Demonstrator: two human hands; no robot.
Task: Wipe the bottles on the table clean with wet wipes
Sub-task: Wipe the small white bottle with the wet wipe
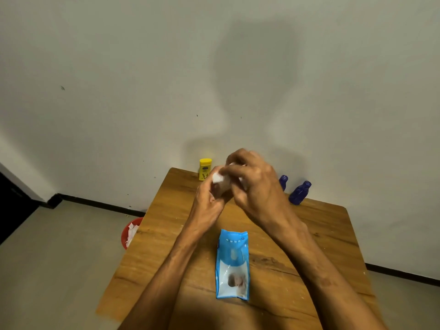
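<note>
Both hands are raised together above the far half of the wooden table (333, 234). My left hand (209, 201) grips a small pale bottle (222, 185), mostly hidden by fingers. My right hand (254, 182) presses a white wet wipe (217, 176) against that bottle from above. A yellow bottle (205, 169) stands at the table's far left edge near the wall. Two dark blue bottles stand at the far right: one (283, 182) partly behind my right hand, the other (299, 193) in full view. A blue wet wipes pack (232, 263) lies flat on the table between my forearms.
A red bin (125, 234) with crumpled white wipes in it sits on the floor left of the table. A pale wall rises right behind the table, with a black skirting strip along the floor.
</note>
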